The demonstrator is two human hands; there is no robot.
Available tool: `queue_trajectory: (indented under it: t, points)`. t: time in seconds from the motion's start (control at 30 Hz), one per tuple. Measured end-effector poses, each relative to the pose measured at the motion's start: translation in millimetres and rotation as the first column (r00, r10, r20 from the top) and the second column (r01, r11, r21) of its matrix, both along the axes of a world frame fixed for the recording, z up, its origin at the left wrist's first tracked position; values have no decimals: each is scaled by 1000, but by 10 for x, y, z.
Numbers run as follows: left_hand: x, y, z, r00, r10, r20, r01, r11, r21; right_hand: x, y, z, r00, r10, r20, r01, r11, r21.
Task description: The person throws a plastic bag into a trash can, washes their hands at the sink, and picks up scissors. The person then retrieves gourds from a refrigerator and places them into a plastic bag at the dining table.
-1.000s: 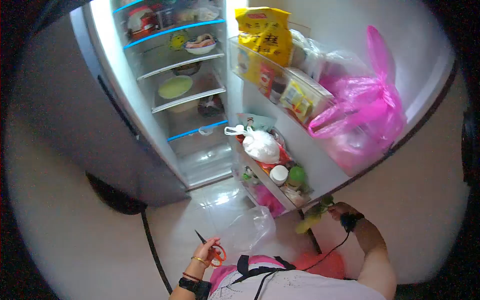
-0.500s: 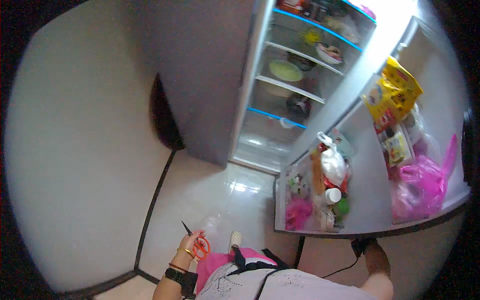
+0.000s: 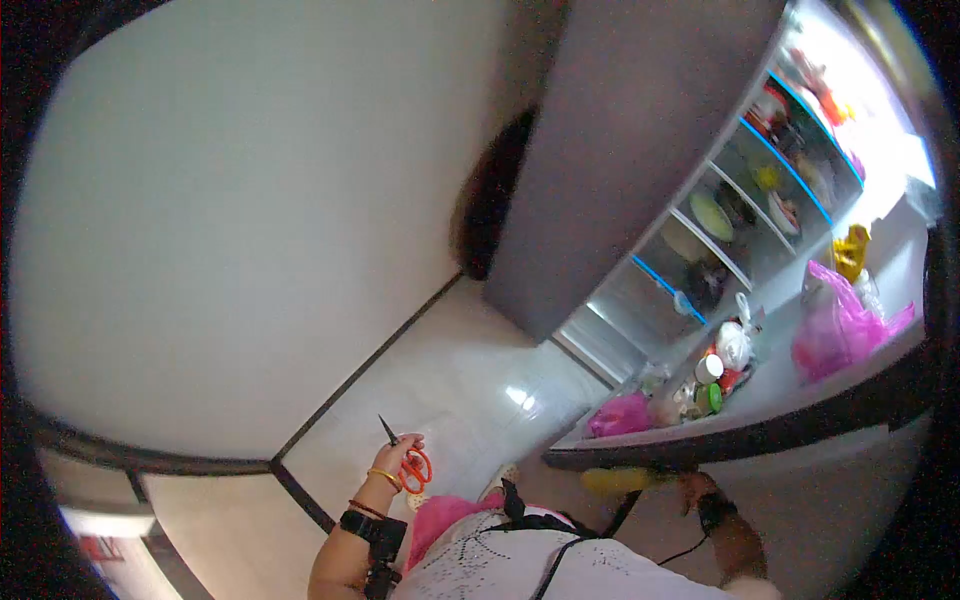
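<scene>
My left hand (image 3: 402,455) is closed on scissors with orange handles (image 3: 416,470), their dark blades pointing up and away from me. At the lower right, my right hand (image 3: 695,490) is beside the lower edge of the open fridge door (image 3: 830,405). Its fingers are closed on a blurred yellow and green item (image 3: 620,481), which I cannot make out clearly. A black band is round each wrist.
The lit fridge (image 3: 690,240) holds bowls and food on its shelves. Pink bags (image 3: 845,325), a white bag (image 3: 734,345) and jars sit in the door racks. A wall (image 3: 220,240) fills the left; tiled floor (image 3: 450,365) lies ahead.
The view has turned left, so the fridge and its door have shifted to the right. The scissors stay in my left hand. The yellow and green item, hidden half a second ago, shows again.
</scene>
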State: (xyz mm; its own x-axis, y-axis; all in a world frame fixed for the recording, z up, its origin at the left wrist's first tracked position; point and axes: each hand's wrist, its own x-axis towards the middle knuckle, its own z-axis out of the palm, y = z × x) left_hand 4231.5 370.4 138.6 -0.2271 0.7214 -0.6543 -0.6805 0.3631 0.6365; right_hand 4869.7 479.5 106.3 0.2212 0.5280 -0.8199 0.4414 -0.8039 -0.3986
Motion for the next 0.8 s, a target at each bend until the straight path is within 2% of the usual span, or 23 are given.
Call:
queue_trajectory:
  t: [0.07,0.1,0.13,0.17,0.2,0.23,0.27,0.3,0.33,0.37,0.43,0.47,0.5,0.57,0.63,0.7,0.77,0.8]
  points:
    - [-103,-612,-2,994,106,0,-106,993,53,-329,-144,-104,942,226,248,-284,930,234]
    - [-166,-933,7,988,155,-5,-154,985,81,-583,-257,-115,939,222,263,-297,910,291]
    - [-205,-1278,43,979,204,-2,-203,975,88,-610,-246,-222,949,-67,-307,33,993,-114]
    - [-175,-1613,95,961,275,-22,-271,956,115,-753,-309,-398,952,-17,-305,-15,994,-105]
    - [-122,-1934,107,940,339,-36,-331,933,143,-904,-400,-638,848,512,-139,-380,768,515]
    - [-89,-2262,42,927,374,-20,-368,918,148,-1165,-440,-480,790,599,-127,-503,753,424]
    - [-123,-2583,-95,891,453,-43,-443,885,146,-1572,-492,-226,772,578,-264,-537,816,216]
    - [-95,-2945,-194,850,525,-48,-515,846,137,-2008,-587,116,791,452,-412,-520,852,-64]
    - [38,-3317,-181,808,588,-32,-579,803,140,-2277,-764,344,786,410,-462,-542,818,-195]
    - [164,-3705,-142,762,647,-23,-638,757,141,-2524,-990,534,767,421,-485,-583,772,-252]
    - [522,-4539,-315,687,726,19,-714,670,203,-2599,-1439,438,713,562,-421,-667,728,-157]
    - [730,-4944,-365,663,748,42,-741,646,184,-2718,-1816,652,679,473,-562,-676,701,-227]
    - [934,-5342,-358,577,816,17,-807,567,167,-2897,-2174,818,628,354,-693,-696,653,-298]
    - [1454,-6054,-549,454,891,28,-883,445,149,-3038,-2734,896,520,535,-666,-825,517,-229]
    - [2025,-6812,-818,318,944,90,-913,279,297,-3058,-3466,1005,437,627,-645,-886,422,-191]
    - [2720,-7650,-987,251,953,168,-951,209,229,-2846,-4343,1071,344,691,-636,-934,318,-161]
    - [2189,-7579,83,93,980,175,-974,53,221,-3612,-4381,2141,348,703,-620,-937,276,-212]
    - [2817,-8116,-131,48,983,175,-976,9,218,-3191,-4925,1953,318,718,-619,-948,234,-216]
